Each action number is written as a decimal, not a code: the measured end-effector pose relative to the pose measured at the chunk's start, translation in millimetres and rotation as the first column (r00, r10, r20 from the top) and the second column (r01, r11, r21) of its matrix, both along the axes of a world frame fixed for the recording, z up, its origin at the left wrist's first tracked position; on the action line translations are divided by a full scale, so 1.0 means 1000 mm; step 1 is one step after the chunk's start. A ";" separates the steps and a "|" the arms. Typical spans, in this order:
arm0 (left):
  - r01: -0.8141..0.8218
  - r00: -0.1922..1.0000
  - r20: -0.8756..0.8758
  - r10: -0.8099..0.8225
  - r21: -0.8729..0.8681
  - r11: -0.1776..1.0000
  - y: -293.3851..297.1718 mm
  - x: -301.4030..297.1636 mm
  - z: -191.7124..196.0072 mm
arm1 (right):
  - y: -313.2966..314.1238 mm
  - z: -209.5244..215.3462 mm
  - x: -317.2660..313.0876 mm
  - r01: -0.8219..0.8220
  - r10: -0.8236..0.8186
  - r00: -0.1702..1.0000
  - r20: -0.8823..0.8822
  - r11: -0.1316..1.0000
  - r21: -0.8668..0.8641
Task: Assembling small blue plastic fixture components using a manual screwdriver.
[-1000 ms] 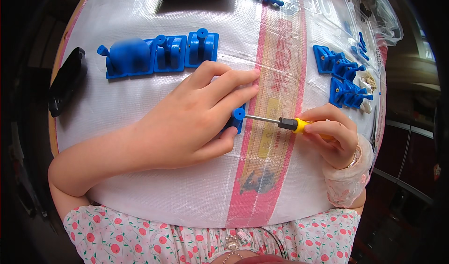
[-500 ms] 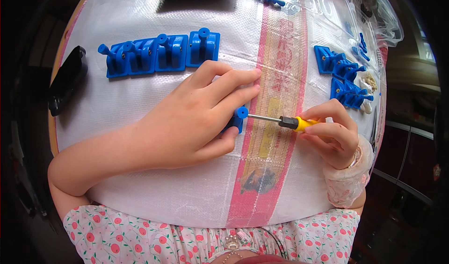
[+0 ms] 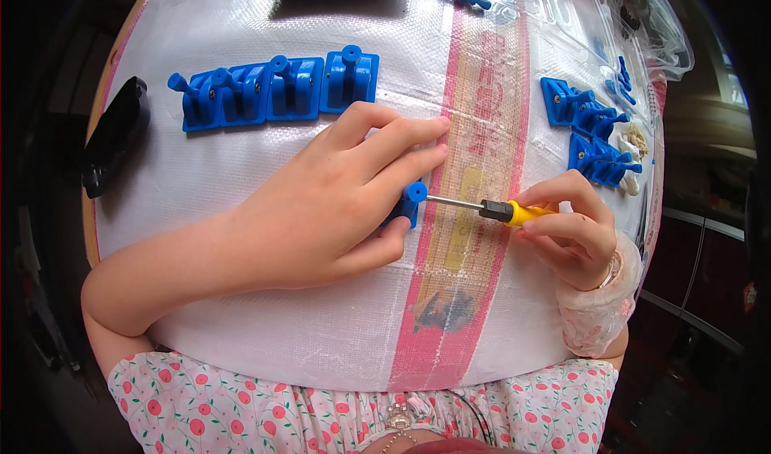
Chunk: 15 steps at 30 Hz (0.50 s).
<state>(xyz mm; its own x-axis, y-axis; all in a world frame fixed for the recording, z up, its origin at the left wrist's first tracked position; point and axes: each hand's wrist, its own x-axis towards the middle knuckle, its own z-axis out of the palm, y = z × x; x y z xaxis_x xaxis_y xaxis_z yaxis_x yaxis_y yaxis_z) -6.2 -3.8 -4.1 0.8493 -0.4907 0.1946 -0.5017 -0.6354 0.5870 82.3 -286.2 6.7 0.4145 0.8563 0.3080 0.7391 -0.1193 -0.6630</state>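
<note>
One yellow-handled screwdriver (image 3: 526, 213) lies crosswise, its shaft running left to one partly hidden blue piece (image 3: 409, 210). The right hand (image 3: 574, 221) pinches the screwdriver's handle; the left hand (image 3: 337, 185), nearer the piece, steadies it between thumb and fingers. Beyond the screwdriver, leftward, stand four similar blue brackets (image 3: 295, 92); rightward, an overlapping blue cluster (image 3: 596, 124), its count unclear.

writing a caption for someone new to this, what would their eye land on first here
The yellow screwdriver stands out first, right of centre in the right hand, its shank pointing at the blue part under the left hand. Next comes the row of four blue pieces at upper left, bright against the white sheet.
</note>
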 end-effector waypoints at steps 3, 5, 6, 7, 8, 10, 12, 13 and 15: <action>-0.003 1.000 0.002 0.003 0.006 1.000 0.000 0.000 0.000 | 0.000 -0.001 0.000 0.010 -0.009 0.995 -0.101 1.000 0.010; -0.004 1.000 0.002 0.004 0.008 1.000 0.000 0.000 -0.001 | 0.000 -0.001 0.000 0.010 -0.008 0.991 -0.131 1.000 0.013; -0.004 1.000 0.005 0.004 0.011 1.000 0.000 0.000 0.000 | 0.000 -0.001 0.000 0.003 -0.002 0.993 -0.115 1.000 0.014; -0.004 1.000 0.007 0.004 0.015 1.000 0.000 0.000 0.001 | 0.000 -0.002 0.000 -0.003 0.005 0.995 -0.099 1.000 0.015; -0.005 1.000 0.009 0.004 0.018 1.000 0.001 -0.001 0.001 | 0.000 -0.002 0.000 -0.006 0.008 0.996 -0.090 1.000 0.015; 0.000 1.000 0.011 0.000 0.014 1.000 0.000 0.000 0.000 | -0.001 -0.001 0.001 -0.007 0.008 0.998 -0.070 1.000 0.008; 0.002 1.000 0.011 -0.002 0.010 1.000 0.000 0.000 0.000 | 0.000 0.000 0.001 -0.007 0.007 0.999 -0.045 1.000 0.017; 0.001 1.000 0.011 -0.001 0.009 1.000 0.000 0.000 0.000 | 0.000 0.001 0.002 -0.007 0.008 0.999 -0.032 1.000 0.023; 0.001 1.000 0.008 -0.001 0.007 1.000 0.000 0.000 0.000 | 0.001 0.002 0.002 -0.009 0.010 0.999 -0.047 1.000 0.019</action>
<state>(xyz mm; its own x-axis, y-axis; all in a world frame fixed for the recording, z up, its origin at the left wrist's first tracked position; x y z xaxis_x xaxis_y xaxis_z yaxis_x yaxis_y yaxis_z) -6.1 -3.6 -4.3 0.8473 -0.4929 0.1979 -0.5069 -0.6393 0.5782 84.1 -284.9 9.1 0.4208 0.8545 0.3046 0.7082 -0.0996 -0.6990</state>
